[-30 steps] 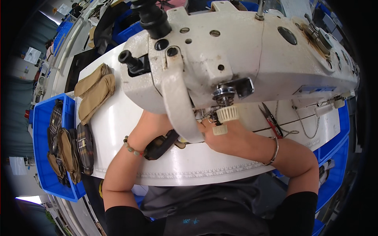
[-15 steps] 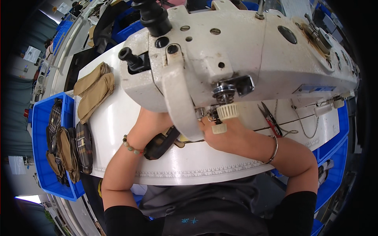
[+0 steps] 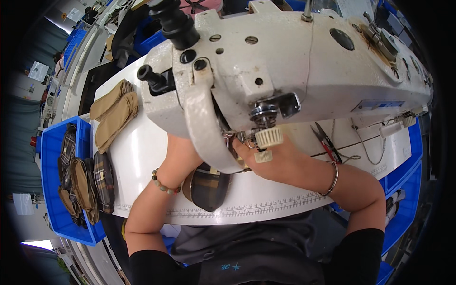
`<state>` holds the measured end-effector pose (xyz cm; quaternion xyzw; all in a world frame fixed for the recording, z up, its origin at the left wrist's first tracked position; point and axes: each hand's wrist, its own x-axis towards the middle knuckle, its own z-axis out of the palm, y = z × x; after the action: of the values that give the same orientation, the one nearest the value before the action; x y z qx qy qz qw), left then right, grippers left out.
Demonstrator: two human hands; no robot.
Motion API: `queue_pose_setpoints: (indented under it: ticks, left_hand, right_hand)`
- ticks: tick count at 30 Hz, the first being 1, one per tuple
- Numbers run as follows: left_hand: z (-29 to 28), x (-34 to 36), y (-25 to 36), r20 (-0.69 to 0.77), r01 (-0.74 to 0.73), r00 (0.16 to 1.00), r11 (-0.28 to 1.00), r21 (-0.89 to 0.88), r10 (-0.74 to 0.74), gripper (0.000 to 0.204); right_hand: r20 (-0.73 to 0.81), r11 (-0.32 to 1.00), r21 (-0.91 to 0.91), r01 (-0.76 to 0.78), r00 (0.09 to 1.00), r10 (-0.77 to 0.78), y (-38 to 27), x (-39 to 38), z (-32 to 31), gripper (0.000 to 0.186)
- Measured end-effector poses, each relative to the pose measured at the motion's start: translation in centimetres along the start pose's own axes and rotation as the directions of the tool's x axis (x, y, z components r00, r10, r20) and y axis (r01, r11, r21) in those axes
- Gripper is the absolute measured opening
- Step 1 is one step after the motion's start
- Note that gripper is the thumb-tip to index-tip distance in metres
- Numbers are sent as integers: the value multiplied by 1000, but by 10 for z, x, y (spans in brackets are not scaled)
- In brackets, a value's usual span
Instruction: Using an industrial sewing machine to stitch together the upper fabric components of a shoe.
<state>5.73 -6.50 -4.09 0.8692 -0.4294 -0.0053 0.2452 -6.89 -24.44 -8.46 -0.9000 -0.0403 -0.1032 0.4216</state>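
A sewing machine, white and worn, hides much of the work under its head. Dark plaid with brown and yellow bands covers a rounded fabric piece, which has a tan edge and hangs toward me below the machine. My left hand is at the piece's upper left, its fingers hidden behind the machine's curved white lever. Beside the needle area, my right hand has its fingers bent down, closed at the fabric's far end. The tension knob partly covers that hand.
Red-handled thread snips and a looped cord lie right of my right hand. Tan fabric pieces are stacked at the table's left. A blue bin holds plaid and tan pieces, another plaid piece beside it. A ruler strip follows the near edge.
The plaid piece has turned and now spreads wider toward me, its banded face showing. My right hand has shifted slightly left. My left hand stays at the fabric.
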Motion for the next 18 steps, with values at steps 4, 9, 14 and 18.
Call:
queue_pose_setpoints:
  ticks: [4, 9, 14, 18]
  left_hand:
    - [-2, -2, 12, -9, 7, 1000, 1000, 13, -7, 57]
    - [-3, -1, 9, 44, 53, 998, 995, -83, -49, 57]
    - [-13, 7, 20, -14, 1, 1000, 983, -182, -4, 27]
    - [-14, 8, 19, 40, 65, 998, 976, -207, -58, 40]
  right_hand:
    - [123, 906, -340, 252, 967, -222, -5, -2, -18, 10]
    - [194, 810, -334, 482, 876, -442, -17, -3, -25, 6]
    - [20, 730, -397, 555, 801, -598, -25, 2, -28, 13]
    - [135, 606, -590, 534, 805, -578, -9, -5, -14, 25]
